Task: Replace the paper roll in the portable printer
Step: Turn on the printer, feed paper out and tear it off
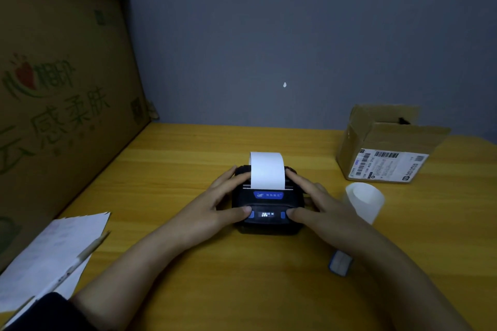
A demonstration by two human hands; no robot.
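Head view: yellow wood-grain table (pixel 188 263) against a plain grey wall (pixel 269 35), dim light. Portable printer (pixel 267 204) sits mid-table, black with blue buttons, small display lit. White paper strip (pixel 267 170) stands up out of its slot, curling back. Left hand (pixel 223 201) clasps the printer's left side, thumb on the front by the blue button, fingers over the top beside the paper. Right hand (pixel 312 203) mirrors it on the right side. Both hands wrapped on the printer body. Loose translucent white roll (pixel 364 200) lies just right of the right hand. Small blue-and-white item (pixel 340 263) near the right forearm, too blurred to identify. Open cardboard box (pixel 387 148) with shipping label at back right. Large printed cartons (pixel 59 88) stacked along the left edge. Paper sheets (pixel 48 258) with a pen (pixel 86 252) on top at near left, cut off by the frame. Display text unreadable.
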